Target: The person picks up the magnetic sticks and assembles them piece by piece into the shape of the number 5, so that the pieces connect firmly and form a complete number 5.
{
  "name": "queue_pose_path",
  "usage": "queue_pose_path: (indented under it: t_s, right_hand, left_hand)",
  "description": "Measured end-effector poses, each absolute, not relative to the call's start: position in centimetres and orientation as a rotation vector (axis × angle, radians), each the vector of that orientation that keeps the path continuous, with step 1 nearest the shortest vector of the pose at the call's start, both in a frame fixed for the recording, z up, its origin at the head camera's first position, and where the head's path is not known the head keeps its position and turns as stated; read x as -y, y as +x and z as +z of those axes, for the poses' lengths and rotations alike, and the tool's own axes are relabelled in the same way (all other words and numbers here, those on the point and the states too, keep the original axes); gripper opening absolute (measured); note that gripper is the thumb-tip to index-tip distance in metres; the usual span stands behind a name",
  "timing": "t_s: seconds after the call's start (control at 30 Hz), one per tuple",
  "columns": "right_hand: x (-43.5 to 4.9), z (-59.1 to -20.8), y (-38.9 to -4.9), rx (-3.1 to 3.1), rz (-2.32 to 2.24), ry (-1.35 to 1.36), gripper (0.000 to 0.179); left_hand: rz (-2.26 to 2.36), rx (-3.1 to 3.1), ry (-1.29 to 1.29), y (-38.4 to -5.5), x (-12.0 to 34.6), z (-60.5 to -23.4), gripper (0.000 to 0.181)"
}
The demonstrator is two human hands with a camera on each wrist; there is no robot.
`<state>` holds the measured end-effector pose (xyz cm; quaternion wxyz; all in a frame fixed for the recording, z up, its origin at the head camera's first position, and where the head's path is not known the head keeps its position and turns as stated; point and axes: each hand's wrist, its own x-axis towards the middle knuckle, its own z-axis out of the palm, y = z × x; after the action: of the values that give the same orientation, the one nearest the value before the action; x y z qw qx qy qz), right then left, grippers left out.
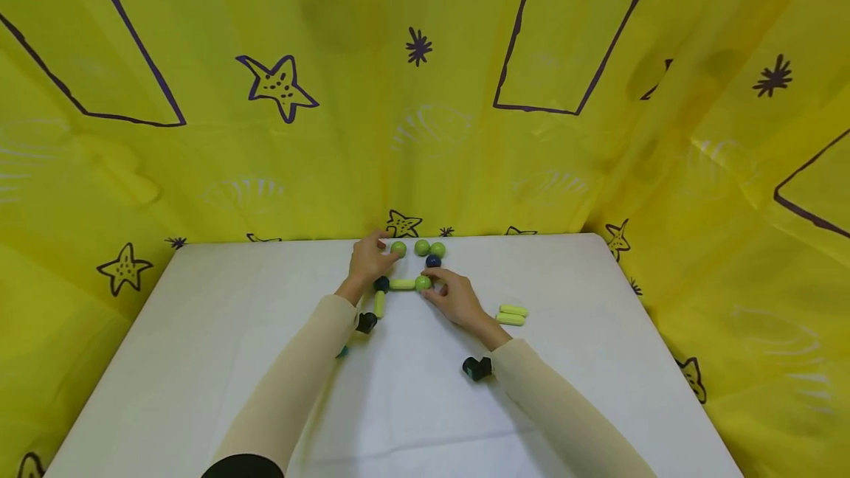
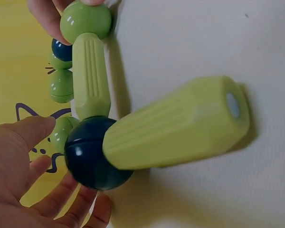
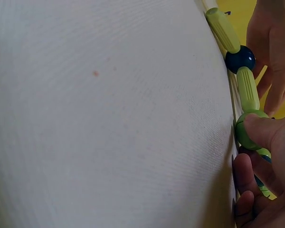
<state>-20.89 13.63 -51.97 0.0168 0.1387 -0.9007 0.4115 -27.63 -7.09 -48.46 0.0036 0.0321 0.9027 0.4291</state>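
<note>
ball, green, is pinched between thumb and fingers of the right hand, near the twelve o'clock edge of the white table. at nine o'clock from it, a bar joins a navy ball, whose second bar points toward six. the left hand is spread at the navy ball's eleven o'clock, thumb just beside a lone green ball; contact cannot be told. paired balls lie at twelve, loose bars between three and four.
</note>
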Motion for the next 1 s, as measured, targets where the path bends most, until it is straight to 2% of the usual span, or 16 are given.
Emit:
queue_pose_path:
  t_s: [0.2, 0.6, 1.0]
  right_hand:
    - [-13.5, -52.0, -21.0, 2.787, 1.281, 0.44, 0.038]
    - [-13.4, -52.0, -21.1, 2.792, 1.274, 0.429, 0.038]
    - [-13.6, -51.8, -21.0, 2.791, 1.277, 0.443, 0.037]
  left_hand:
    - [1.248, -2.845, 0.021, -28.2, 6.5, -48.8, 0.051]
    - [1.172, -2.896, 0.004, -28.3, 5.4, -49.0, 0.035]
    - [1.142, -2.917, 0.015, -28.1, 5.4, -48.7, 0.036]
